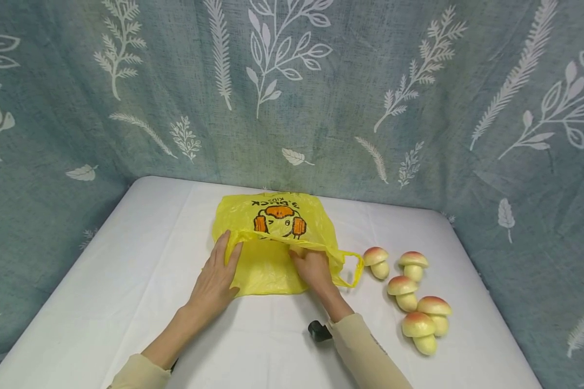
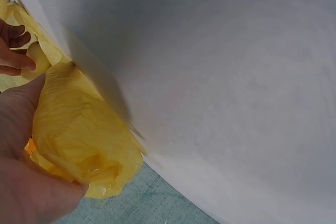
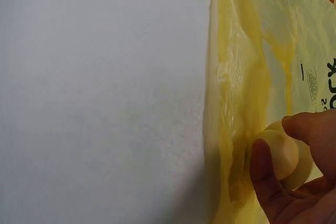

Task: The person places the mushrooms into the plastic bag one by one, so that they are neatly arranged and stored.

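Observation:
A yellow plastic bag [image 1: 267, 267] with a printed cartoon face in headphones lies on the white table, its mouth facing me. My left hand [image 1: 214, 283] holds the bag's left side at the mouth, fingers spread along the raised edge. Inside the mouth, my right hand [image 1: 313, 270] grips a toy mushroom [image 3: 283, 153], thumb and fingers around its pale, rounded end. The upper layer of the bag partly covers those fingers in the head view. One bag handle [image 1: 357, 270] loops out to the right of my right hand.
Several toy mushrooms with reddish-tan caps, such as this one [image 1: 418, 327], lie on the table [image 1: 253, 346] to the right of the bag. A black object [image 1: 318, 330] shows by my right wrist. Green-blue leaf-patterned cloth [image 1: 340, 108] hangs behind and beside the table.

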A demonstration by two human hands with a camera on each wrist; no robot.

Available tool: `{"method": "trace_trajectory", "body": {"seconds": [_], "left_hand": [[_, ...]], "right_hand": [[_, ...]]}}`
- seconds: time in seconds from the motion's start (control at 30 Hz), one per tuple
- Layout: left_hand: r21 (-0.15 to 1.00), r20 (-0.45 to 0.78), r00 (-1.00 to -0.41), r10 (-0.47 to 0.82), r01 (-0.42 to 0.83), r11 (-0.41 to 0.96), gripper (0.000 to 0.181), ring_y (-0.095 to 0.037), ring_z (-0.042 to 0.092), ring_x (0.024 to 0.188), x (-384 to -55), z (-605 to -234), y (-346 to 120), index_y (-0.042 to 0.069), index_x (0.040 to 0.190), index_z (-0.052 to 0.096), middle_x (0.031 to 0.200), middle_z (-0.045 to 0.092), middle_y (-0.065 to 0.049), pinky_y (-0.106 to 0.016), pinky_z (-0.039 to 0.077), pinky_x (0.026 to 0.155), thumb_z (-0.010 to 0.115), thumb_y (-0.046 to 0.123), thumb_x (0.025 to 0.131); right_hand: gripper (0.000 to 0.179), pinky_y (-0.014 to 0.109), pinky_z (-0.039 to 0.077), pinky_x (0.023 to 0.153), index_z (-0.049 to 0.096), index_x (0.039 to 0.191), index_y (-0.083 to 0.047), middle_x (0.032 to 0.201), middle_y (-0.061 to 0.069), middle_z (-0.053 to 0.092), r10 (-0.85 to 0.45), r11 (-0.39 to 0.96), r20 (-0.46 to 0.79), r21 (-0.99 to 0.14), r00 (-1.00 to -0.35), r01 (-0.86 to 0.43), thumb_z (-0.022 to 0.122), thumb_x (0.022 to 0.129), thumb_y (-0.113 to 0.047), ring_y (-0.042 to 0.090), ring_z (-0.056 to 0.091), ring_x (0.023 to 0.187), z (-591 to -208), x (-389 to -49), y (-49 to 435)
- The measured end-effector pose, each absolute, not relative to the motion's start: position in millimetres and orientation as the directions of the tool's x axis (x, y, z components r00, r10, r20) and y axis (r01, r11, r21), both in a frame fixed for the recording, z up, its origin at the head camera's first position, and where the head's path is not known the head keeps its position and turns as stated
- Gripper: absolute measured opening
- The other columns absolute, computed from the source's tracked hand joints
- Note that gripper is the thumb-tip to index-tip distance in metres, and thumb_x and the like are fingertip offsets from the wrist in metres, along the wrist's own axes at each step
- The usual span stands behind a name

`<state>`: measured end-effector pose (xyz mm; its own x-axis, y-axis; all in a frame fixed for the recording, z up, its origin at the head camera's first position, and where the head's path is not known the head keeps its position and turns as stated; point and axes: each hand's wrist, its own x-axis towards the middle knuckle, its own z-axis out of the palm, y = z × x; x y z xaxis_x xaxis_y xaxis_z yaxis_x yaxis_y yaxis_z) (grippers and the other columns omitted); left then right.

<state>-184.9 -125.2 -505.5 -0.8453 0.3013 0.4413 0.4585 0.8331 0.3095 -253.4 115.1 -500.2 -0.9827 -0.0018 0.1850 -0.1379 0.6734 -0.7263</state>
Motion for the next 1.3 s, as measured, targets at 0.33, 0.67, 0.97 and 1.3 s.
{"method": "trace_trajectory", "body": {"seconds": [0.33,0.67,0.97,1.3], "left_hand": [[0.318,0.456,-0.84,0.295,0.463,0.828,0.105,-0.041,0.018,0.144,-183.5,-504.8,-124.6,0.002,0.147,0.032,0.16,0.006,-0.024,-0.056,0.043,0.098,0.091,-0.004,0.06],[0.324,0.429,-0.855,0.29,0.446,0.835,0.105,-0.04,0.016,0.145,-183.7,-504.5,-125.4,0.003,0.148,0.03,0.16,0.005,-0.024,-0.056,0.044,0.097,0.09,-0.003,0.062],[0.328,0.42,-0.86,0.291,0.442,0.835,0.105,-0.039,0.013,0.146,-184.9,-502.4,-126.0,0.004,0.149,0.029,0.161,0.004,-0.023,-0.056,0.042,0.1,0.091,-0.001,0.064],[0.323,0.409,-0.862,0.298,0.442,0.837,0.105,-0.039,0.013,0.146,-185.0,-503.9,-126.4,0.004,0.149,0.03,0.161,0.004,-0.023,-0.055,0.041,0.102,0.091,0.0,0.064]], "right_hand": [[0.058,0.047,0.042,0.101,0.052,0.134,-0.002,0.125,0.019,0.06,-0.002,0.666,0.142,-0.738,-0.99,-0.107,0.076,0.087,-0.025,0.031,0.055,0.113,-496.0,-244.7,120.3],[0.068,0.036,0.053,0.072,0.045,0.141,0.001,0.114,0.019,0.064,-0.084,0.684,0.125,-0.714,-0.989,-0.148,0.076,0.087,-0.026,0.02,0.064,0.079,-481.6,-219.3,127.4],[0.075,0.03,0.049,0.053,0.041,0.149,-0.006,0.136,0.018,0.057,-0.122,0.666,0.044,-0.737,-0.992,-0.114,0.075,0.088,-0.034,0.01,0.061,0.054,-451.4,-173.0,151.1],[0.069,0.027,0.05,0.049,0.045,0.145,-0.011,0.13,0.014,0.062,-0.023,0.736,0.068,-0.674,-0.997,-0.063,0.075,0.089,-0.037,0.01,0.061,0.059,-432.3,-134.3,218.8]]}}
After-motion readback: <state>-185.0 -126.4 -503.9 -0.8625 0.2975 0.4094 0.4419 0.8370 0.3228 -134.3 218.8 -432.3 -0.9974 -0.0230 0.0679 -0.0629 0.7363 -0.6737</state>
